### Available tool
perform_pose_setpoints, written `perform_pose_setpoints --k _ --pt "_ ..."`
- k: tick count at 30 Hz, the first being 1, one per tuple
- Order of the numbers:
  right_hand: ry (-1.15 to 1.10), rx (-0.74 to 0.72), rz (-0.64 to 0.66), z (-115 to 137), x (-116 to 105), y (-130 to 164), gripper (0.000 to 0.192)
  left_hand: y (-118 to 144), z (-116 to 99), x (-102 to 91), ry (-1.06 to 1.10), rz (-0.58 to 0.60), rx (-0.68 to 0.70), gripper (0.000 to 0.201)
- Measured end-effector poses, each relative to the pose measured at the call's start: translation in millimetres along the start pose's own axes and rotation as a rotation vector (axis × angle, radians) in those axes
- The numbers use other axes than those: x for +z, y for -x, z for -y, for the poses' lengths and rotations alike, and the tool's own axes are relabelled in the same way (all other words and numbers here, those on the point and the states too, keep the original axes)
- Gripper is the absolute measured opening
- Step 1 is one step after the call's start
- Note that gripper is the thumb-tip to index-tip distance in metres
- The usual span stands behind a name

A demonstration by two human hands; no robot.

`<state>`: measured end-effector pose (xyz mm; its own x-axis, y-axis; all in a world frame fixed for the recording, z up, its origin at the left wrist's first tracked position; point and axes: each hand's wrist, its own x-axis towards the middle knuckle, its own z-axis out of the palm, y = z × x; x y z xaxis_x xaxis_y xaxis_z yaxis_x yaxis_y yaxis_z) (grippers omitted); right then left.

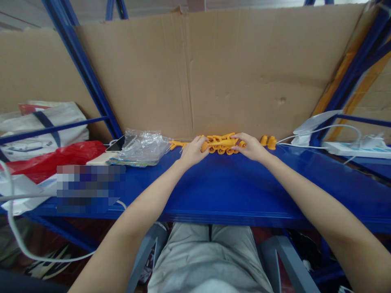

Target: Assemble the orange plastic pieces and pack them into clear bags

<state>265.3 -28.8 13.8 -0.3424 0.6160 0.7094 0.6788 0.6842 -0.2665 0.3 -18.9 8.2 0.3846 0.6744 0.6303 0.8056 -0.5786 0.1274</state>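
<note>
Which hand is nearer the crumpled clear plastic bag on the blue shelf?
Left. The left hand grips the orange plastic toy just right of the crumpled clear plastic bag; the right hand holds the toy's far end.

At frame centre, the orange moulded-plastic toy assembly [222,144] looks smooth and faintly glossy. It lies on a blue painted-metal bench [232,187] with a sheen. Behind stands matt, creased brown cardboard sheet [244,69]; left, a crinkled clear plastic bag [142,146] glints.

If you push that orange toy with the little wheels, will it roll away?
Probably it would roll a bit: the orange toy seems to have small wheels underneath and sits on a smooth blue shelf. It looks like stiff, light plastic. The left hand and right hand steady both ends.
</note>
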Motion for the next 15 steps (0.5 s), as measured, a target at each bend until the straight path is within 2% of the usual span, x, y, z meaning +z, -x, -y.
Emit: perform_pose_setpoints --k 15 --pt "-0.051 0.039 0.022 7.7 -0.3 0.6 0.037 -2.0 2.2 -1.1 -0.012 0.010 -0.011 0.028"
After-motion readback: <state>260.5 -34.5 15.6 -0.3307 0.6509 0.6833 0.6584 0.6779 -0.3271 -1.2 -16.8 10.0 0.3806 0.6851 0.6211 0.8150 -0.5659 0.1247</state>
